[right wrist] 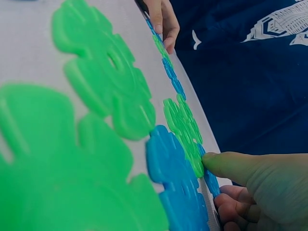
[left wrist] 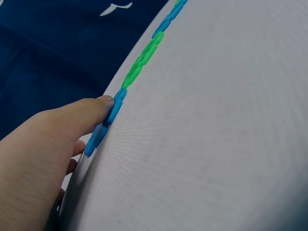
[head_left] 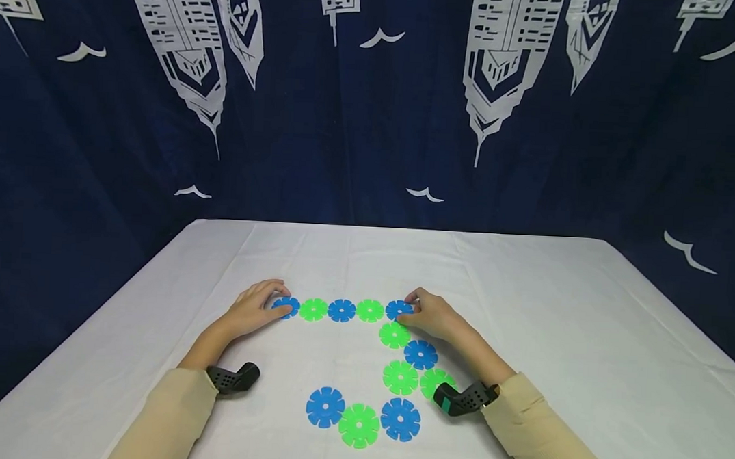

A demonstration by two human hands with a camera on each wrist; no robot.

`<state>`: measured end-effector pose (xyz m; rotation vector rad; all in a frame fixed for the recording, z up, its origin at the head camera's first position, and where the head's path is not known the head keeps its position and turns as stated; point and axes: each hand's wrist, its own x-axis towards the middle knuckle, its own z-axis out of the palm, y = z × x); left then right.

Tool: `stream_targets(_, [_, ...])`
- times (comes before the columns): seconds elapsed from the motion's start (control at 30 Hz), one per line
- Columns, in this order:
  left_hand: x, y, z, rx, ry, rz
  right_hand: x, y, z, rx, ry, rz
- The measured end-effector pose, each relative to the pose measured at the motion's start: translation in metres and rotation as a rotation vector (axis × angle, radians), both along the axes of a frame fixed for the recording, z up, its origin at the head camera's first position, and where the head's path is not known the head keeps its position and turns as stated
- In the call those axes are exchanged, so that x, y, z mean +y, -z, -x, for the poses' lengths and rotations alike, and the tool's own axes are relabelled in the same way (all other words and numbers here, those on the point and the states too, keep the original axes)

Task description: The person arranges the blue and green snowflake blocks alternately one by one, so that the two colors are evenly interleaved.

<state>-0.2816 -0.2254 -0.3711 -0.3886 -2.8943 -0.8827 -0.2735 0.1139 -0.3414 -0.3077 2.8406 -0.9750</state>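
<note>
discs (head_left: 336,311), blue and green, flat, flower-notched

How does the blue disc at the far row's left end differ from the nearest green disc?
The end disc is blue; the nearest disc is green. The left hand grips the end disc, while no hand touches the nearest disc. The end disc lies farther from the person than the nearest disc. Both are flat, with notched rims.
</note>
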Motion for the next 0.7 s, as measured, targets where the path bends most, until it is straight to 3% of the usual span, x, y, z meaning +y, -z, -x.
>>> stream_targets(0.43, [-0.0016,0.0016,0.0026,-0.005,0.008,0.008,0.0007,0.0005,0.0002,0.030,-0.033,0.002])
stream_targets(0.7, [-0.0005,0.0007,0.0024,-0.022,0.003,0.005,0.0012,0.0005,0.0003,0.005,-0.026,-0.001])
